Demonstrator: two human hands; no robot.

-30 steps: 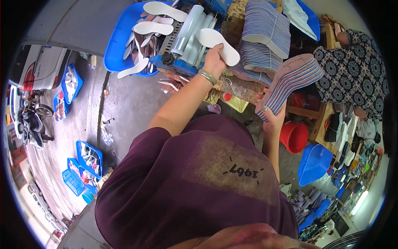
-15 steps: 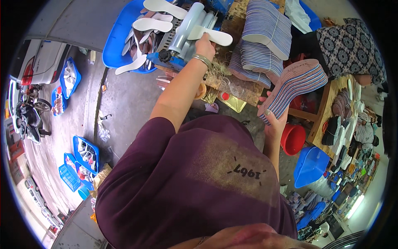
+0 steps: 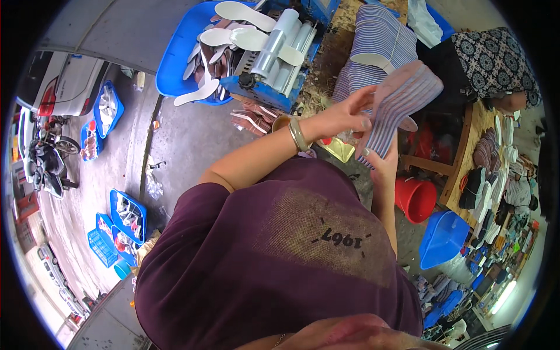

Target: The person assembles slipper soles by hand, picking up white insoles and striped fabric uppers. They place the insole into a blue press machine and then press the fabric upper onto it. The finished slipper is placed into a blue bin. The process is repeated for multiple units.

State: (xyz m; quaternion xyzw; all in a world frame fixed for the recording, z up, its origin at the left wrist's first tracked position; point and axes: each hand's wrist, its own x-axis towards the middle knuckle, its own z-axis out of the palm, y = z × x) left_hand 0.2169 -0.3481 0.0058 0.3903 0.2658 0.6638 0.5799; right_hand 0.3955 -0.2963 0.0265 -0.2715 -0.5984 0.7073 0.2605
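Note:
A fanned stack of striped insoles (image 3: 402, 96) is held up in front of me, to the right of the bench. My right hand (image 3: 382, 162) is closed round its lower end, thumb on the near side. Coming across from the left, my left hand (image 3: 353, 114), a bangle at its wrist, has its fingers and thumb at the stack's left edge; how many insoles it pinches is hidden. One insole end (image 3: 408, 123) sticks out below the stack. On the bench's left stands a blue roller machine (image 3: 283, 49), a white insole (image 3: 290, 56) between its rollers.
Tied bundles of striped insoles (image 3: 382, 35) lie on the wooden bench (image 3: 326, 64). Behind the rollers is a blue tub (image 3: 175, 64) of loose insoles. A red bucket (image 3: 415, 198) and a blue bin (image 3: 443, 239) stand at my right. A person in patterned clothing (image 3: 496, 55) is at far right.
My left hand has left the white insole at the rollers and come right to the striped stack. That white insole has moved left through the rollers. The stack is tilted more upright.

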